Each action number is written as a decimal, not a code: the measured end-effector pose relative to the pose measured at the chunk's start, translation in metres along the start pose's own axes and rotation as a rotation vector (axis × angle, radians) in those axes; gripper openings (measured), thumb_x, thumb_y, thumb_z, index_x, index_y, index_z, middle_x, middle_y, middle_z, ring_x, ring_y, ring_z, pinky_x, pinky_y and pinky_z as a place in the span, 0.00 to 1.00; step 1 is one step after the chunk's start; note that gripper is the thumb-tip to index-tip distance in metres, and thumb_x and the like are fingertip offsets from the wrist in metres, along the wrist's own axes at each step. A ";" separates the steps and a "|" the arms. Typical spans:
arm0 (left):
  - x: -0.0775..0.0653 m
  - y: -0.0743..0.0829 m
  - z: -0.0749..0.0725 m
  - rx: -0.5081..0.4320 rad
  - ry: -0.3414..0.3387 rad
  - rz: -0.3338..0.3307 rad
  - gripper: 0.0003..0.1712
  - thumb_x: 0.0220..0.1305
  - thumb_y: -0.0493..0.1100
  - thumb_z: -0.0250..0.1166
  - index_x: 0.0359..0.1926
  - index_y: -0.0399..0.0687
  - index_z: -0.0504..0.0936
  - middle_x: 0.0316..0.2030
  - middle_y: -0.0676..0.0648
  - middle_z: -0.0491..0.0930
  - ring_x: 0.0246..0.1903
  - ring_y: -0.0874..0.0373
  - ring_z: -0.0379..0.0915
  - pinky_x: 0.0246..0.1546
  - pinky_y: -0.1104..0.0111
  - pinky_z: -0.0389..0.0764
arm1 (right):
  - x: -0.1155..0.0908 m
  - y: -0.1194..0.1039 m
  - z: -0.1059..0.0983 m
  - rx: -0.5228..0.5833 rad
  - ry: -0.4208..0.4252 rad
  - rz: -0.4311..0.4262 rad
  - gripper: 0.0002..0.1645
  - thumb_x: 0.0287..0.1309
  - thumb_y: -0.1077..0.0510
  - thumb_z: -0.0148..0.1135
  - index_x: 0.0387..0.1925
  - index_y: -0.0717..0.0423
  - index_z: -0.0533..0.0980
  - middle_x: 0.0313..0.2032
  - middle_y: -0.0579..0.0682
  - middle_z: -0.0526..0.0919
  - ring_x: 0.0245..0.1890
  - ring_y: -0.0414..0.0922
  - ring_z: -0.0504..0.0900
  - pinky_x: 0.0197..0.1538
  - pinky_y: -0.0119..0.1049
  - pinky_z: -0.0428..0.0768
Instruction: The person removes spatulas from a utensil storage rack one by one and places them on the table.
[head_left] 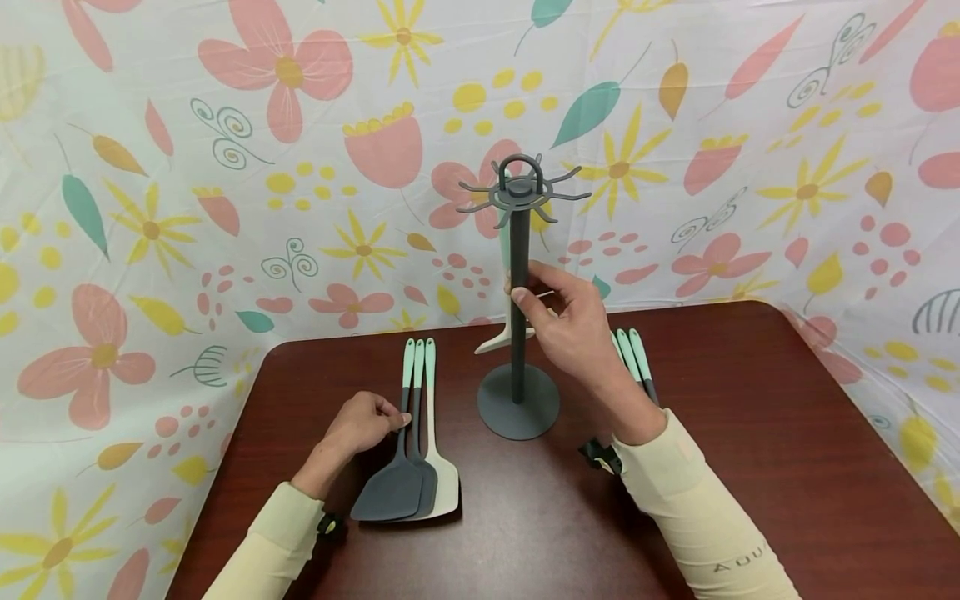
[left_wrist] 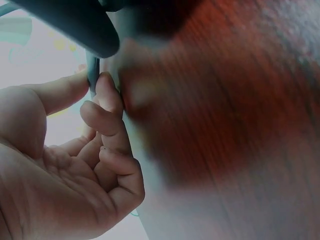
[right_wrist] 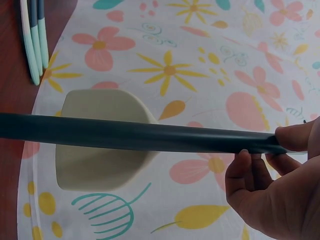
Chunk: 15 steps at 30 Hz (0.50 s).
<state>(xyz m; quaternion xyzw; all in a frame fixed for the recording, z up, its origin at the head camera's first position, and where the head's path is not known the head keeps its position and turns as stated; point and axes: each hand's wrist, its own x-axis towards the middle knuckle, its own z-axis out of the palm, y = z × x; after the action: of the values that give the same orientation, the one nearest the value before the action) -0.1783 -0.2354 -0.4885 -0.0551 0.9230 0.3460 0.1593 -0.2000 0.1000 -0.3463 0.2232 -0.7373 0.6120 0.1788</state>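
My left hand (head_left: 363, 423) pinches the neck of a dark grey spatula (head_left: 390, 492) lying at the left of the table. In the left wrist view the thumb meets the fingertips around its thin handle (left_wrist: 93, 75). Under and beside it lie another dark grey spatula (head_left: 429, 486) and a cream one (head_left: 448, 487), all with mint handle ends. My right hand (head_left: 573, 321) pinches the dark pole of a utensil stand (head_left: 519, 350) between thumb and fingers. Behind the pole, a cream spatula (right_wrist: 95, 170) hangs head down, its handle partly hidden.
Curved hooks (head_left: 566, 175) spread around the stand's top, below a loop handle (head_left: 521, 157). Its round base (head_left: 498, 408) stands on the dark wood table (head_left: 750, 433). More mint-handled utensils (head_left: 630, 354) lie at the right, partly behind my right arm. A floral cloth (head_left: 660, 125) hangs behind the table.
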 end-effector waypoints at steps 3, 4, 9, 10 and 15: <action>0.002 0.000 0.000 0.010 -0.001 0.004 0.16 0.70 0.55 0.73 0.40 0.47 0.91 0.37 0.48 0.85 0.31 0.53 0.76 0.31 0.62 0.76 | 0.000 0.000 0.000 -0.001 -0.002 0.001 0.13 0.72 0.62 0.66 0.54 0.55 0.87 0.41 0.51 0.91 0.41 0.48 0.87 0.42 0.35 0.85; 0.002 0.000 0.000 0.010 -0.001 0.004 0.16 0.70 0.55 0.73 0.40 0.47 0.91 0.37 0.48 0.84 0.31 0.53 0.76 0.31 0.62 0.75 | 0.000 0.000 0.000 -0.003 -0.002 0.000 0.13 0.72 0.62 0.66 0.54 0.55 0.87 0.41 0.50 0.91 0.41 0.48 0.87 0.42 0.35 0.85; 0.002 -0.001 0.001 0.013 0.004 -0.002 0.15 0.70 0.55 0.73 0.38 0.48 0.90 0.34 0.48 0.84 0.28 0.52 0.74 0.29 0.63 0.74 | 0.001 0.001 0.000 -0.006 -0.002 -0.004 0.13 0.72 0.63 0.66 0.54 0.56 0.87 0.41 0.51 0.91 0.41 0.48 0.87 0.43 0.34 0.85; 0.003 -0.001 0.001 0.013 0.005 -0.006 0.15 0.70 0.55 0.73 0.38 0.48 0.90 0.33 0.48 0.84 0.28 0.53 0.74 0.29 0.63 0.74 | 0.001 0.001 0.000 -0.005 -0.002 -0.005 0.13 0.72 0.63 0.66 0.54 0.56 0.87 0.41 0.51 0.91 0.41 0.48 0.87 0.43 0.34 0.85; 0.002 -0.002 0.003 0.027 0.009 -0.007 0.15 0.70 0.55 0.73 0.36 0.49 0.89 0.32 0.49 0.83 0.26 0.53 0.73 0.28 0.63 0.73 | 0.000 0.002 0.000 0.003 -0.001 -0.002 0.13 0.72 0.63 0.66 0.55 0.56 0.87 0.41 0.51 0.91 0.41 0.48 0.87 0.43 0.34 0.85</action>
<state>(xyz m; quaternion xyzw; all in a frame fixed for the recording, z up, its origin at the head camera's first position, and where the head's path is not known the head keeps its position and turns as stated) -0.1796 -0.2349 -0.4922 -0.0575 0.9280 0.3328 0.1572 -0.2012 0.1003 -0.3476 0.2246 -0.7363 0.6129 0.1785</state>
